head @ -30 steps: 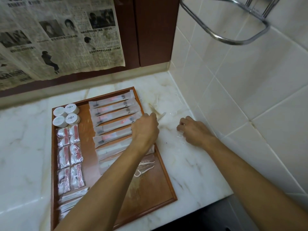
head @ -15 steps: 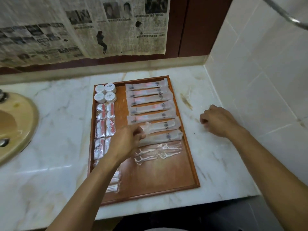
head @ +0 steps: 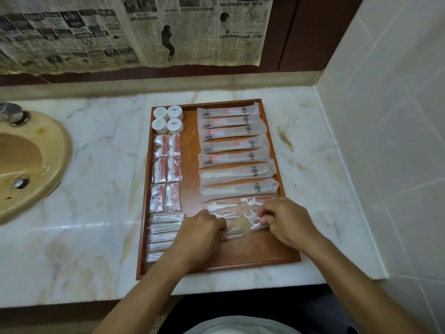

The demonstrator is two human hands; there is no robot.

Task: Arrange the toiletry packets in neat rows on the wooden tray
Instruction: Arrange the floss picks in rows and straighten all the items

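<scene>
Your left hand (head: 201, 233) and right hand (head: 286, 222) both sit over the near part of the wooden tray (head: 252, 257), fingers curled and pinching the clear floss-pick packets (head: 222, 207) lying there. Farther back on the tray, seven long frosted packets (head: 231, 157) lie in a column on the right. On the left side are four round white containers (head: 168, 119), then red-and-white sachets (head: 166, 169) in pairs, then a stack of thin white packets (head: 163, 231). The tray rests on the marble surface (head: 96, 165), beside a sink (head: 29, 165).

Both hands (head: 199, 233) (head: 286, 222) pinch clear packets (head: 237, 229) on the tray (head: 252, 256).
</scene>
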